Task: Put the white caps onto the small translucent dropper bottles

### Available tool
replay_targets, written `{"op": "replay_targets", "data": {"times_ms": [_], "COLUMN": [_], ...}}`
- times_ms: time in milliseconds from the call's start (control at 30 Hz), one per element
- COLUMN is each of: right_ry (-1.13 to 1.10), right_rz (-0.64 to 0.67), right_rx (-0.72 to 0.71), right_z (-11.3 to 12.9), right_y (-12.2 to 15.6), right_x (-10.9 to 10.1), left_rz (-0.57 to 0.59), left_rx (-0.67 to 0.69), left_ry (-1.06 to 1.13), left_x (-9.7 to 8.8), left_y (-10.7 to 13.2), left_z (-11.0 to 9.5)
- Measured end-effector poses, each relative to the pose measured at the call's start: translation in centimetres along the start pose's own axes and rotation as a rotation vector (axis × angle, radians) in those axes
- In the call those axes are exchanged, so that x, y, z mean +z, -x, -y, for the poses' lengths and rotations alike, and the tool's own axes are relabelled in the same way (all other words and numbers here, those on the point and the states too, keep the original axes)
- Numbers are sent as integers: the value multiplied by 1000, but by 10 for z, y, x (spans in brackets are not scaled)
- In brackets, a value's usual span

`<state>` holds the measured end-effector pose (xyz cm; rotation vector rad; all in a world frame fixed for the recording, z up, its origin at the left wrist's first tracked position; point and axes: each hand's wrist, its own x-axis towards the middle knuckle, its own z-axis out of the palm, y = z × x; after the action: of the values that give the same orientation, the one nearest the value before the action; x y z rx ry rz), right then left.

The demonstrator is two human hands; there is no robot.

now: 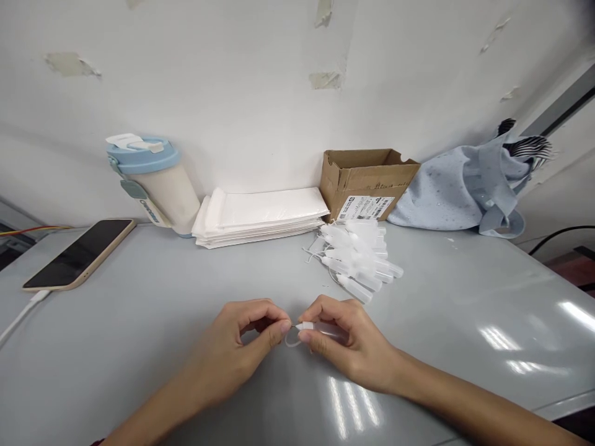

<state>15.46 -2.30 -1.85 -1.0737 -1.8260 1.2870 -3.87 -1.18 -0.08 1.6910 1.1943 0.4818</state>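
Note:
Near the front of the table, my right hand [346,337] is closed around a small translucent squeeze bottle [331,331] lying sideways, its white tapered tip pointing left. A thin dark needle seems to extend from that tip toward my left hand [253,337]. The left thumb and index finger are pinched together at the needle's end; what sits between them is hidden. A thin clear strap [292,342] loops below, between the bottle's neck and my left fingertips. Just beyond my right hand lies a pile of similar small bottles [360,257], several with thin straps.
White padded envelopes [264,214] are stacked against the wall beside an open cardboard box [372,183]. At the left stand a blue-lidded tumbler [160,186] and a phone [81,254] with a white cable [23,319]. A light-blue cloth bag [458,186] rests at the back right.

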Motion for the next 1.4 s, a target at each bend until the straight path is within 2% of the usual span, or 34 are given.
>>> {"op": "replay_targets", "data": {"times_ms": [167, 333, 433, 567, 700, 1033, 1233, 1333, 1400], "right_ry": [10, -49, -71, -46, 12, 79, 96, 140, 234], "right_rz": [1, 1, -9, -4, -17, -9, 13, 30, -29], "right_rx": [6, 20, 26, 21, 4, -15, -16, -19, -66], "right_z": [-1, 0, 1, 1, 0, 2, 0, -2, -4], "right_y": [0, 3, 3, 2, 2, 5, 4, 3, 1], "right_x": [1, 1, 0, 1, 3, 7, 7, 9, 8], "left_rz": [-6, 80, 86, 79, 71, 98, 72, 96, 107], "left_rx": [17, -15, -2, -40, -24, -28, 1, -5, -11], "left_ry": [37, 154, 196, 138, 95, 151, 44, 29, 27], "left_x": [2, -8, -12, -9, -6, -2, 4, -1, -12], "left_y": [-2, -6, -7, -6, -4, -5, -4, -6, -9], "left_z": [2, 3, 4, 2, 2, 2, 7, 7, 8]}}
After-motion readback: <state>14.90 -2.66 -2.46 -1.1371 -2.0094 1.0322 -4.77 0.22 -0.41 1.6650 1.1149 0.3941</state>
